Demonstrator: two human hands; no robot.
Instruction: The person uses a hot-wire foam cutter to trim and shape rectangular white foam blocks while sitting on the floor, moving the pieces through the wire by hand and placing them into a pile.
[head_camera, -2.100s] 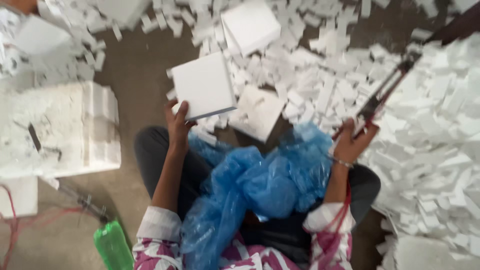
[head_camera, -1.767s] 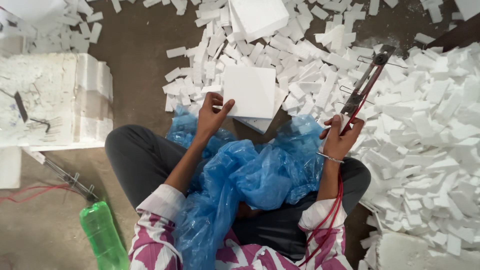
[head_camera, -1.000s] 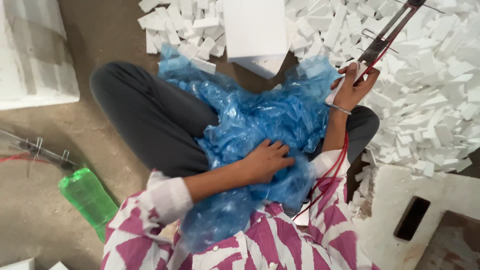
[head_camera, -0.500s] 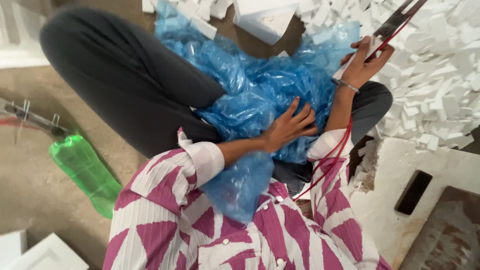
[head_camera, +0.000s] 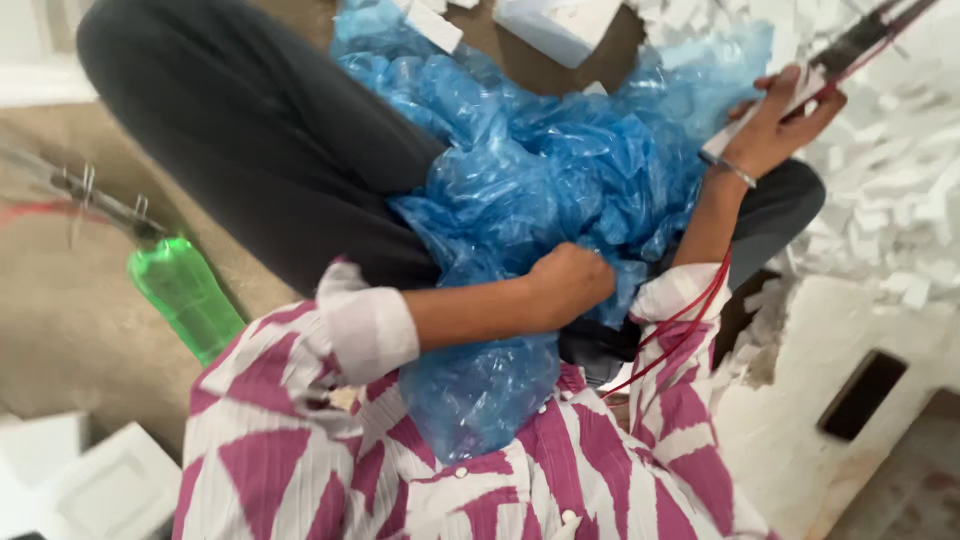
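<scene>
I sit cross-legged with a crumpled blue plastic sheet (head_camera: 560, 170) over my lap. My left hand (head_camera: 572, 281) is closed into the sheet near my waist, gripping a fold of it. My right hand (head_camera: 778, 118) is raised at the upper right, holding the handle of a wire cutting tool (head_camera: 860, 40) with red cables (head_camera: 672, 330) that trail down past my sleeve. A white foam block (head_camera: 560, 22) lies on the floor beyond my knees, partly cut off by the frame's top edge.
A green plastic bottle (head_camera: 185, 292) lies on the floor at my left, by a thin metal rod (head_camera: 90, 195). Several small white foam pieces (head_camera: 890, 190) pile up at the right. A large moulded foam slab (head_camera: 850, 400) and foam blocks (head_camera: 90, 485) lie close by.
My left hand let go of the square foam block, dropped into my lap and closed on the blue sheet. My view tilted down toward my body. My right hand kept the tool raised.
</scene>
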